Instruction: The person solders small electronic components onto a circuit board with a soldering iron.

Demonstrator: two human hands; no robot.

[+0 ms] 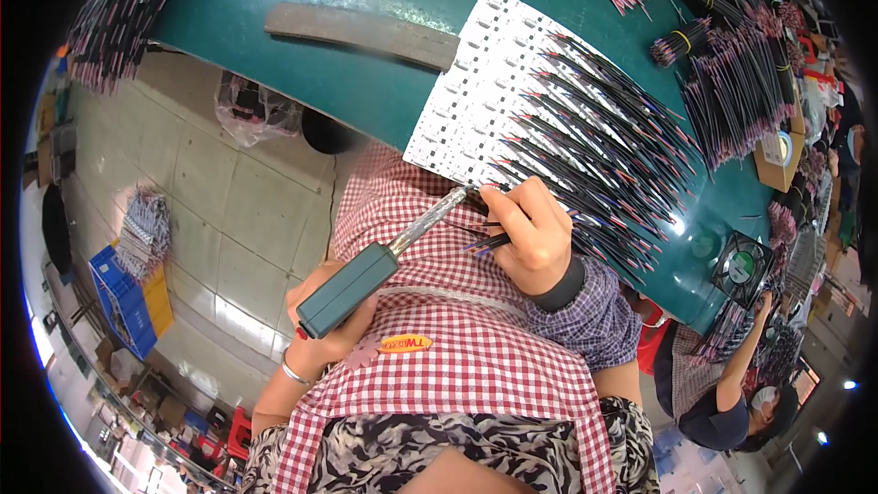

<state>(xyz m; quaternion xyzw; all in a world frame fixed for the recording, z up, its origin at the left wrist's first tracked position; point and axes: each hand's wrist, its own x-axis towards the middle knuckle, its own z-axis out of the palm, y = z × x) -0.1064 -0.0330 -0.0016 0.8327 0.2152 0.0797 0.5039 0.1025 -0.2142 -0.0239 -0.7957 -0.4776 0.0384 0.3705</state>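
Green soldering iron (347, 291) at centre, wrapped in the left hand (352, 325), its tip at the lower edge of a white circuit board (462, 105). Just beside it, the right hand (535, 229) pinches, on what I cannot tell, with loose wires (489, 242) below its fingers. A slip could burn those fingertips; a tug could snag the black wires (585, 155) crowding right. Bare green table (320, 69) leaves room upper left, beyond a metal bar (361, 32).

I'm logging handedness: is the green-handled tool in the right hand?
No, the left hand grips the green-handled tool, while the right hand holds black wires.
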